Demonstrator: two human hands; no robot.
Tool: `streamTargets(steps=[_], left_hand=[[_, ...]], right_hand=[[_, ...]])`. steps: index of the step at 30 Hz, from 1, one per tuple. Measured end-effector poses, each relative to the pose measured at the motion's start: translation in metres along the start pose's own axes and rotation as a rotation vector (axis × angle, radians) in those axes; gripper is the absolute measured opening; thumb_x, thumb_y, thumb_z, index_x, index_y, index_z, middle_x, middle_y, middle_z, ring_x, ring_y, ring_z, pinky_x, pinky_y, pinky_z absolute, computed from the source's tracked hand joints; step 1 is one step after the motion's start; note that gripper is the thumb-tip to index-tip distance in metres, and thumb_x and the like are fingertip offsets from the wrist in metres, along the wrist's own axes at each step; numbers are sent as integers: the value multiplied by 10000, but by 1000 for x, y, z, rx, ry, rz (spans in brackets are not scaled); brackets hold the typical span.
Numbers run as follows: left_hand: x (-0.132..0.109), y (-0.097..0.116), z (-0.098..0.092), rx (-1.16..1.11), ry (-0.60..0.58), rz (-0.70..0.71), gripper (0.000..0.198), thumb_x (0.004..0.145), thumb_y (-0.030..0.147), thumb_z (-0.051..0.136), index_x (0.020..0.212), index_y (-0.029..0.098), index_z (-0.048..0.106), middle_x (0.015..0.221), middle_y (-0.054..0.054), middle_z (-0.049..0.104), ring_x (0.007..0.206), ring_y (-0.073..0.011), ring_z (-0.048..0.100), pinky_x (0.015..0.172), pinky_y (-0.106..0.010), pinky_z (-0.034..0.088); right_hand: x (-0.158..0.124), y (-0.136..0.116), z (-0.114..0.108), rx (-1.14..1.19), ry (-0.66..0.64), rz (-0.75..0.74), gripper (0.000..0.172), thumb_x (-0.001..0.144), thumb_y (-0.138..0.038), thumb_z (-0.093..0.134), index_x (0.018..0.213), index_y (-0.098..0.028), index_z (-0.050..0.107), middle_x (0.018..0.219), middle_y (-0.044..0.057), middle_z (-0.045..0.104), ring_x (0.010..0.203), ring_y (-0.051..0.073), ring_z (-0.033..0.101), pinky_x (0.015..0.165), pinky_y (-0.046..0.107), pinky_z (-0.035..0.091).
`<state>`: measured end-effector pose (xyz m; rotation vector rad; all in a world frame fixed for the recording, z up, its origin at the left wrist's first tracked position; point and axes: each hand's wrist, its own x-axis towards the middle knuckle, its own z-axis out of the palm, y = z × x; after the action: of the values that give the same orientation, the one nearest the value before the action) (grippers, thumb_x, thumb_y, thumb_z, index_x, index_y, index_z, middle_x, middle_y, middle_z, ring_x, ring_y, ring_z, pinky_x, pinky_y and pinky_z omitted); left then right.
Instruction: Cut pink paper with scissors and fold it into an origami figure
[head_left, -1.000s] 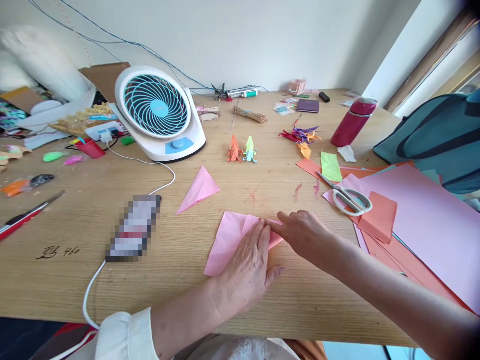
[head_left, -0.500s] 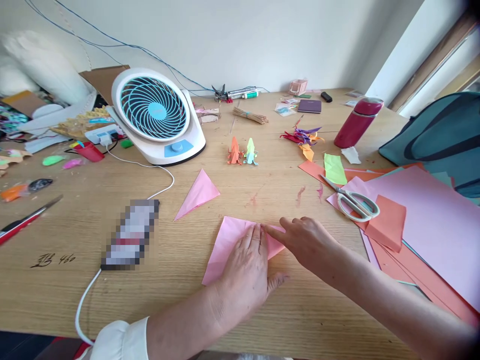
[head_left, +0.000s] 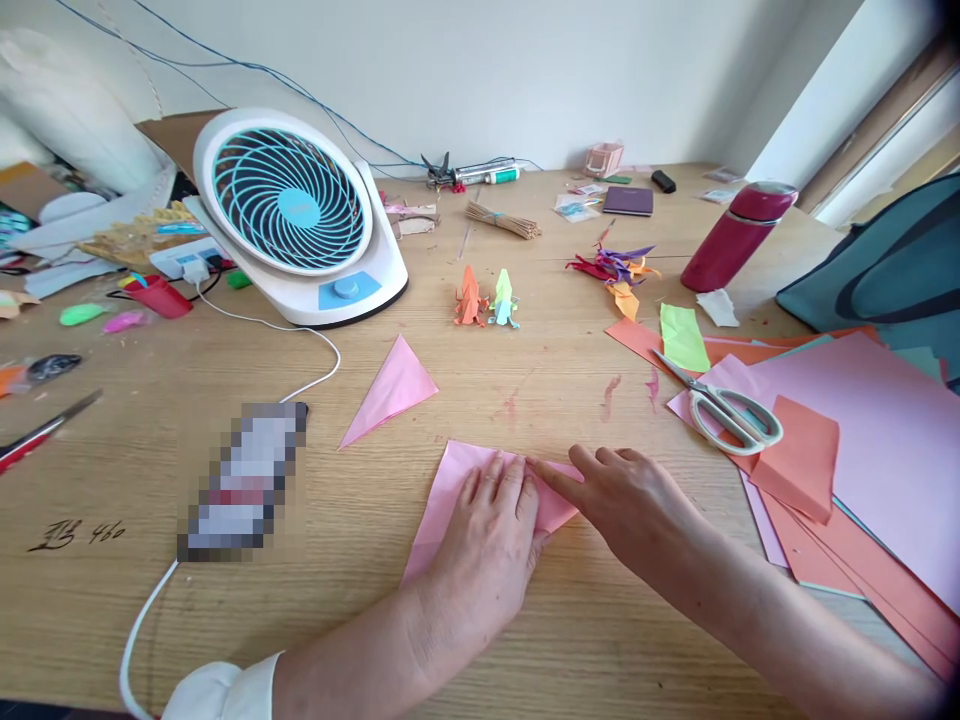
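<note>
Nearest you, your left forearm comes in from the bottom edge, the white cuff (head_left: pixel 240 690) around it, and slants up and to the right across the wooden table (head_left: pixel 337 600). Your left hand (head_left: pixel 487 545) lies palm down on the pink sheet (head_left: pixel 435 505), back of the hand uppermost, fingers a little apart and pointing away from you to the sheet's far edge, thumb out to the right; it is laid flat rather than clamped on anything. The sheet rests on the table right in front of you, partly covered by that hand. Your right forearm reaches in from the lower right, and your right hand (head_left: pixel 619 500) sits at the sheet's right part, index finger stretched leftward along the far edge, its tip close by your left fingertips. The other right fingers are bent and raised; you can't tell whether the thumb meets them. Beyond the sheet, to the left, lies a pink triangle (head_left: pixel 394 390), and farther off stand an orange figure (head_left: pixel 469 300) and a green figure (head_left: pixel 502 300), side by side.
</note>
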<state>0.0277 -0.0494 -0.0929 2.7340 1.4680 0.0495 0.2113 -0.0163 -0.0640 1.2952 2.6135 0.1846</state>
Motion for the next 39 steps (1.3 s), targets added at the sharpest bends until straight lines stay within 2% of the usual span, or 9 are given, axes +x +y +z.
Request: streamTargets(steps=[8, 17, 21, 25, 30, 34, 39], left_hand=[[-5, 2, 3, 74, 22, 13, 536, 999, 375, 382, 1417, 43, 434, 1502, -223, 420, 1388, -370, 406, 1075, -528, 433], [-8, 2, 7, 82, 4, 18, 574, 1004, 401, 370, 1445, 34, 400, 1541, -213, 353, 1425, -358, 345, 1082, -535, 420], [-7, 1, 4, 78, 13, 21, 572, 1010, 409, 348, 1440, 36, 404, 1534, -210, 369, 1418, -356, 360, 1070, -525, 428], [-4, 0, -4, 21, -17, 33, 582, 999, 447, 364, 1409, 43, 447, 1508, -219, 412, 1396, -366, 395, 1067, -527, 424], [2, -4, -10, -12, 3, 37, 450, 997, 294, 393, 1370, 63, 496, 1462, -200, 487, 1358, -343, 452, 1061, -509, 426], [4, -9, -10, -9, 31, 50, 396, 947, 138, 447, 1333, 99, 526, 1423, -162, 538, 1316, -298, 499, 1042, -457, 446], [5, -11, -9, 1, 31, 71, 358, 955, 162, 472, 1306, 154, 538, 1405, -143, 548, 1283, -295, 524, 982, -447, 488]], right_hand=[[-2, 2, 9, 10, 65, -27, 779, 707, -38, 612, 1427, -283, 447, 922, 52, 632, 775, 207, 598, 601, 348, 397], [-3, 5, 14, 1, 187, -46, 776, 649, -75, 617, 1389, -276, 495, 873, 34, 625, 701, 189, 557, 617, 337, 403], [-4, 4, 15, 28, 197, -52, 781, 669, -84, 619, 1412, -267, 467, 887, 36, 620, 712, 189, 550, 639, 340, 409], [-4, 5, 14, 58, 144, -44, 810, 689, -60, 610, 1445, -279, 422, 906, 45, 613, 742, 200, 543, 653, 346, 407], [-4, 19, 11, 167, 100, -86, 760, 771, 21, 517, 1461, -278, 401, 937, 48, 596, 760, 183, 551, 672, 331, 405], [-3, 35, 13, 200, 77, -182, 742, 836, 44, 453, 1499, -272, 354, 878, 21, 570, 713, 153, 543, 774, 319, 407], [-5, 44, 22, 244, 100, -218, 632, 933, -24, 416, 1516, -253, 328, 896, 28, 566, 770, 163, 566, 875, 345, 407]])
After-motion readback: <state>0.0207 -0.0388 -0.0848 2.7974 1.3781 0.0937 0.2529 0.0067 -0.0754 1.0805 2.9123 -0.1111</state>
